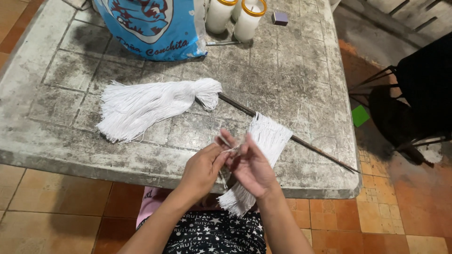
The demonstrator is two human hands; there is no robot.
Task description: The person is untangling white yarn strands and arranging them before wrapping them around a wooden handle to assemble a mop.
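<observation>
Both forearms reach forward; the left hand [201, 168] and right hand [253, 168] meet, fingers [228, 140] pinched together at the tips.

The counter [292, 70] is rough, stained, matt concrete. On it lie soft white cotton string bundles [146, 106] and a dull, dark metal rod [310, 146]. The blue bag [155, 28] is glossy plastic.

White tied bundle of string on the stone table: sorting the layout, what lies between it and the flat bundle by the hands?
In the head view, a thin dark metal rod runs between the tied bundle and the flat bundle.
</observation>
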